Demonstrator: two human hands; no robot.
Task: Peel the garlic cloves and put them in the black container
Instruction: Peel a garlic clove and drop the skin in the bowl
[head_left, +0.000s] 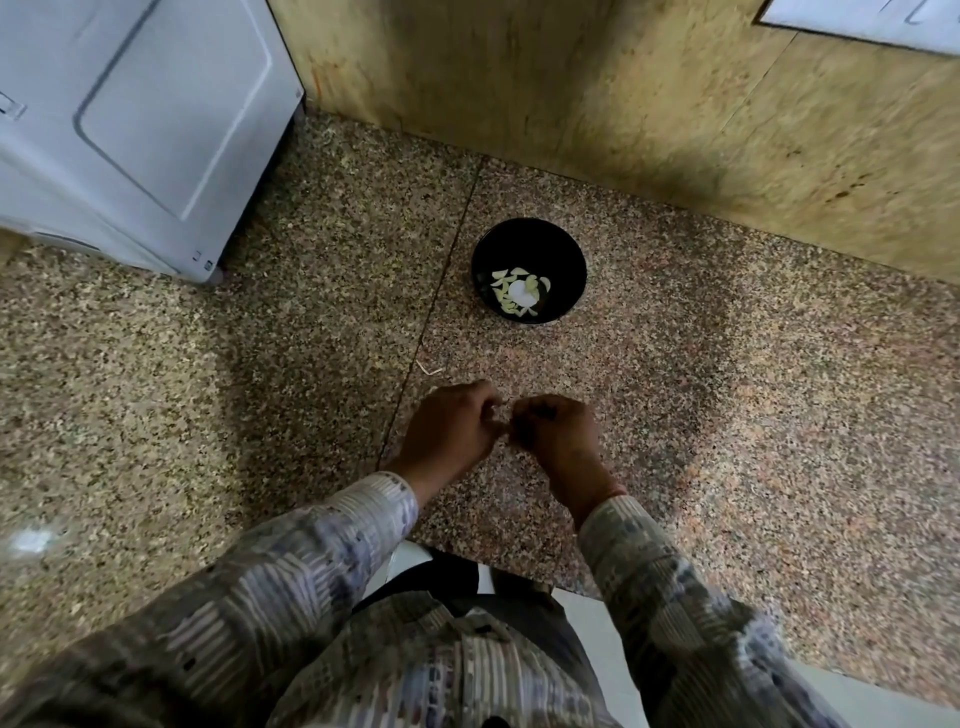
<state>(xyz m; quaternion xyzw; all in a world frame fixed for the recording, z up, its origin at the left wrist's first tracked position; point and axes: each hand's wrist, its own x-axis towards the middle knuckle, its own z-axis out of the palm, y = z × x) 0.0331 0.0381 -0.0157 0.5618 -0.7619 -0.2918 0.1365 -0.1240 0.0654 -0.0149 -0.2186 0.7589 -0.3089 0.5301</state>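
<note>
A round black container (558, 244) stands on the speckled granite counter, beyond my hands. Several pale peeled garlic cloves (511, 291) lie in its bottom. My left hand (452, 431) and my right hand (556, 434) meet above the counter in front of the container, fingertips pinched together on a small garlic clove (505, 420) that is mostly hidden by the fingers. Both sleeves are patterned in grey and cream.
A white appliance (135, 124) stands at the back left. A yellowish stone wall (675, 93) runs behind the container. A thin scrap of garlic skin (428, 369) lies on the counter near a seam line. The counter's front edge is by my body.
</note>
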